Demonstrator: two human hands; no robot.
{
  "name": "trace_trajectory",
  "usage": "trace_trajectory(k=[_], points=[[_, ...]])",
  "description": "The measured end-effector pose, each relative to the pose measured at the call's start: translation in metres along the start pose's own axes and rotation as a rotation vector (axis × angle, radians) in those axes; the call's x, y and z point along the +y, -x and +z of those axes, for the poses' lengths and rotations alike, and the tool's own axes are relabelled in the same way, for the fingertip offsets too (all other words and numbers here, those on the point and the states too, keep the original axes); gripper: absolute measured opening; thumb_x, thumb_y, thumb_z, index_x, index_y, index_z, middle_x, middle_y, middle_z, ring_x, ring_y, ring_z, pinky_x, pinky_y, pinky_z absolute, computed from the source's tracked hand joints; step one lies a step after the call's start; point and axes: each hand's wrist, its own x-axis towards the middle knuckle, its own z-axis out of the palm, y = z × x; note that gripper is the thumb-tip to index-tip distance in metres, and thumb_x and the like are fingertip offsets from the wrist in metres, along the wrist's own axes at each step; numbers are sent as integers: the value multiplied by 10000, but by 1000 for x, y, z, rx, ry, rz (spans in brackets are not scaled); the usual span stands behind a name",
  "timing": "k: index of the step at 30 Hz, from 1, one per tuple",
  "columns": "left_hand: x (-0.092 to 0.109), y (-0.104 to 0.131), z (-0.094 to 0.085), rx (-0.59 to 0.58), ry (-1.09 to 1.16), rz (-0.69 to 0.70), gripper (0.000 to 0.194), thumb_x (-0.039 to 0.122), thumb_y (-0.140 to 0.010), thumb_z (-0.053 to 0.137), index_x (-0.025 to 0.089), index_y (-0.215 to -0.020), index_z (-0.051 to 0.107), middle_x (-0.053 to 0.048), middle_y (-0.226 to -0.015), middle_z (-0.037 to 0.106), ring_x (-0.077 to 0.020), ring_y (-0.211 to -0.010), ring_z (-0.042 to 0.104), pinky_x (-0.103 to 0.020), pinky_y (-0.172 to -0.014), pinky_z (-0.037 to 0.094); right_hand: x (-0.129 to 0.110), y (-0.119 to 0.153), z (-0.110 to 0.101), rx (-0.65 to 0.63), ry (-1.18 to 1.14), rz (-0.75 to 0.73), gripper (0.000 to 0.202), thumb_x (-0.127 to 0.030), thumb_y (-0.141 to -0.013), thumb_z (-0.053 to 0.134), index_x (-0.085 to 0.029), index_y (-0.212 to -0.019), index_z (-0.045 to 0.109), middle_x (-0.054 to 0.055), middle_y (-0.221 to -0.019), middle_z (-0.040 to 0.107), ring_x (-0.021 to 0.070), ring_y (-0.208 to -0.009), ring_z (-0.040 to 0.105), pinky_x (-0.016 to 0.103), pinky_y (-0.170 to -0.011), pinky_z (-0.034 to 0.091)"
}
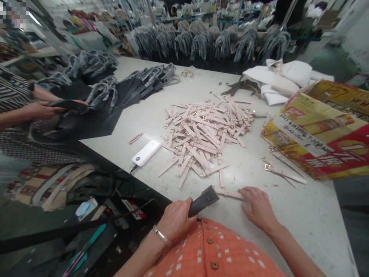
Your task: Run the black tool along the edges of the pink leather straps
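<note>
My left hand [177,215] is closed around a dark object [204,201] with a broad flat end; it may be a handle or folded leather, I cannot tell which. My right hand [258,206] lies low over the white table [302,219], its fingertips closed on the end of a pale pink buckle strap [230,193]. The strap's other end lies just beyond the dark object. Farther back spreads a heap of similar pink buckle straps [204,130], many with gold-coloured buckles.
A yellow and red carton [317,134] stands at right beside a few loose straps [284,172]. White material [284,77] lies behind it. A white device with a cable [147,152] sits near the left edge. Across the table, a co-worker's hands [43,109] handle black pieces.
</note>
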Motion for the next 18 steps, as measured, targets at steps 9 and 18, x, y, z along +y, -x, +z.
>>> trace_trajectory(k=[9, 18], points=[[9, -17, -8, -46, -82, -6, 285, 389, -821, 458, 202, -1017, 547, -95, -966, 671, -242, -945, 627, -321, -791, 448, -33, -34, 46, 123, -377, -151, 221, -279, -839, 545, -200, -1039, 593, 95, -947, 601, 242, -916, 525, 393, -800, 449], [35, -42, -7, -61, -86, 48, 306, 397, -817, 479, 197, -1038, 546, -103, -1011, 662, -237, -989, 614, -316, -824, 449, -25, -35, 42, 128, -426, -180, 138, -260, -823, 549, -194, -941, 580, 102, -1000, 575, 244, -969, 524, 398, -827, 465]])
